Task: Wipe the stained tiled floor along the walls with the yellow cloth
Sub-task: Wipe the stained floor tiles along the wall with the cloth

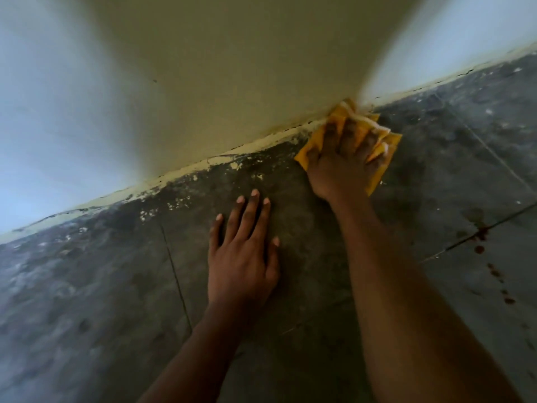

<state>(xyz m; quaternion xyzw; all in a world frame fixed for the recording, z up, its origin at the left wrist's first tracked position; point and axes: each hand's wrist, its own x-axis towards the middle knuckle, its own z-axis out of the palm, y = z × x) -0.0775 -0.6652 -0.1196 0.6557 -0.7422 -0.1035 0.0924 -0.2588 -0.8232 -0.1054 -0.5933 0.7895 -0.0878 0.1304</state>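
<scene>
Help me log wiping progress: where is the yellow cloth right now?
In the head view, the yellow cloth lies on the tiled floor right of centre, pressed under the right hand against the base of the wall.

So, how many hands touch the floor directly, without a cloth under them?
1. The left hand lies flat on the dark stained tiled floor, fingers spread. The right hand presses the crumpled yellow cloth at the wall's base instead.
</scene>
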